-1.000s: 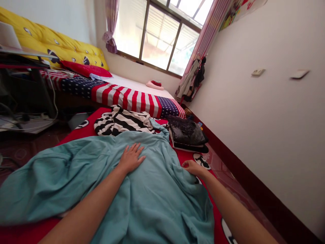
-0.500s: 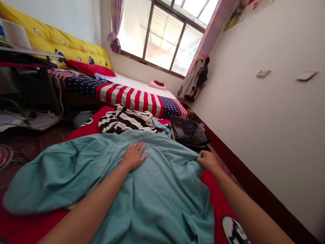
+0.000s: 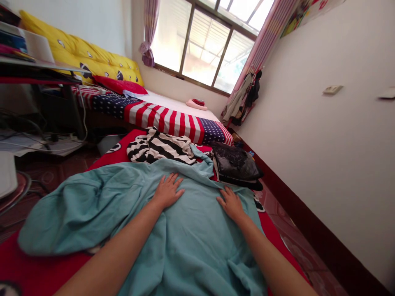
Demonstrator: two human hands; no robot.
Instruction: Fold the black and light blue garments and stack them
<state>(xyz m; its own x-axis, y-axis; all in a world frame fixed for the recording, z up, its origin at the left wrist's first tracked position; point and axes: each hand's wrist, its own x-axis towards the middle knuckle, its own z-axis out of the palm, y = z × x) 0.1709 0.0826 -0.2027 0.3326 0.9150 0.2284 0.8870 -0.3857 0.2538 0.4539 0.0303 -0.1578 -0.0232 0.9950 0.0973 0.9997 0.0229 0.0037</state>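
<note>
A teal long-sleeved top (image 3: 197,230) lies spread over a red patterned cover (image 3: 46,269), one sleeve stretching out to the left. My left hand (image 3: 167,191) rests flat on its upper middle with the fingers apart. To the right, my right hand (image 3: 231,202) also lies on the cloth, fingers spread and holding nothing. Just beyond the top are a crumpled black-and-white striped garment (image 3: 166,146) and a stack of folded dark clothes (image 3: 236,162).
A bed with a stars-and-stripes sheet (image 3: 166,119) stands under the window. At the left is a desk (image 3: 40,68) with cables below and a round stool (image 3: 20,187). Clothes (image 3: 243,98) hang by the right wall (image 3: 333,148).
My right hand has let go of the top's right edge and moved left onto the cloth, now flat. My left hand stays on the top. The view has shifted slightly.
</note>
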